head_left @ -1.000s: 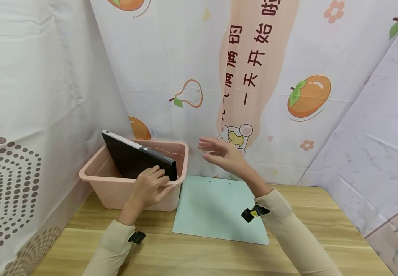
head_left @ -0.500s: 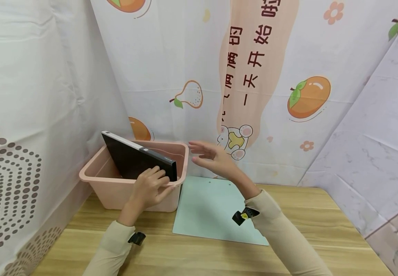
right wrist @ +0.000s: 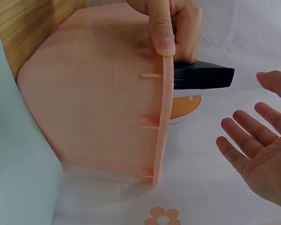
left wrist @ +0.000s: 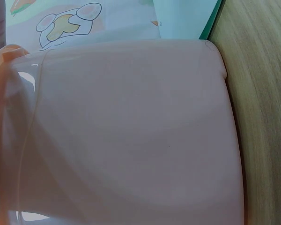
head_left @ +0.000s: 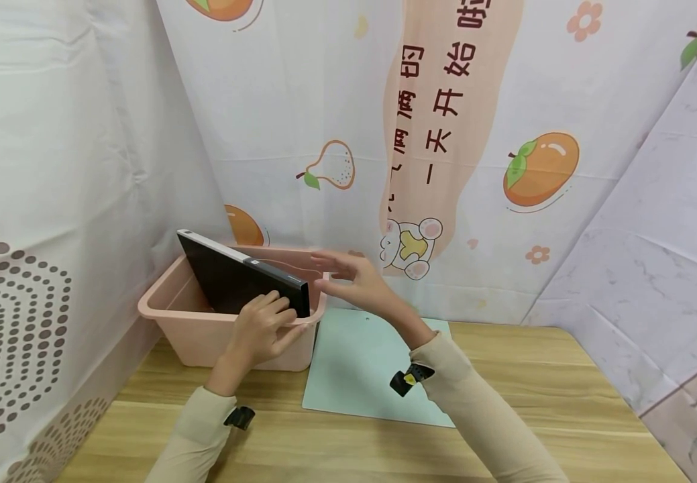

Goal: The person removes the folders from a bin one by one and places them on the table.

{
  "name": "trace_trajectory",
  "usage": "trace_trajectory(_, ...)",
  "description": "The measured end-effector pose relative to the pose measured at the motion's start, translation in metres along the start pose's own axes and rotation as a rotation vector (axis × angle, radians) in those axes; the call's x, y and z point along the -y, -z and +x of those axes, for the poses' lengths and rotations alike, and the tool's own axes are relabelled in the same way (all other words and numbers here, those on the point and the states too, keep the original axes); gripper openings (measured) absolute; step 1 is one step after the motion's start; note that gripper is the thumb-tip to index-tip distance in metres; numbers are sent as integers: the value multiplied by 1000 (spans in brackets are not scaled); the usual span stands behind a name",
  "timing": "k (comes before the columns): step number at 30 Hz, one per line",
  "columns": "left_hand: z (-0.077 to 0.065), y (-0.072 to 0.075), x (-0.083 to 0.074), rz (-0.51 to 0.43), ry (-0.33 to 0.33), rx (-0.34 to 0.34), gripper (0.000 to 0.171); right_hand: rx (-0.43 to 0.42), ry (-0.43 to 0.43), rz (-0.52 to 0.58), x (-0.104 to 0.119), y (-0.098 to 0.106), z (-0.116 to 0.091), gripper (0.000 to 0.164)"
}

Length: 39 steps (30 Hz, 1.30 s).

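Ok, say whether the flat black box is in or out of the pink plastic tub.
Partly in: in the head view, the flat black box reaches into the pink plastic tub; its top edge stands above the rim.

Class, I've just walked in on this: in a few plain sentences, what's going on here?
A person has both hands at a pink bin. The left hand grips its rim, fingers inside by a black case; whether they hold the case too is unclear. The case sits slanted in the bin, partly above the rim. The right hand is open, near the bin's right end, touching nothing. A green board is beside the bin.
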<state>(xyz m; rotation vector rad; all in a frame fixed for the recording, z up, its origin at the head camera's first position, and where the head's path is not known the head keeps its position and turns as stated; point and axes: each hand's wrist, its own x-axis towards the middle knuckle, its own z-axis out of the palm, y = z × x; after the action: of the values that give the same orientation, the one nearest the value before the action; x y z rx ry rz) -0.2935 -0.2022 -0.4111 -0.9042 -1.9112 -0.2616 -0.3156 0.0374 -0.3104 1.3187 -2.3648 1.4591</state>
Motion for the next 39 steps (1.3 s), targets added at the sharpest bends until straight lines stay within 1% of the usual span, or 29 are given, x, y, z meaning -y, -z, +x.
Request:
trace_trajectory(7,0,0,0,5,-9,-15,53,22,3,-7,-2,-10,8,54)
trace_trajectory(16,0,1,0,15,6,20,57,32,-66,34,-10,-22,11,50)
trace_trajectory(20,-1,1,0,15,4,26,55,41,-99,99,-14,-25,11,48)
trace_trajectory(24,0,0,-1,13,-7,9,53,47,-146,166,-17,-27,11,45)
trace_trajectory(29,0,0,-1,10,-16,-7,51,57,-188,208,-20,-31,10,47)
trace_trajectory(35,1,0,0,9,-18,-14,50,66,-197,200,-22,-34,13,50)
trace_trajectory(39,1,-1,1,7,-18,-16,51,55,-192,193,-23,-36,14,47)
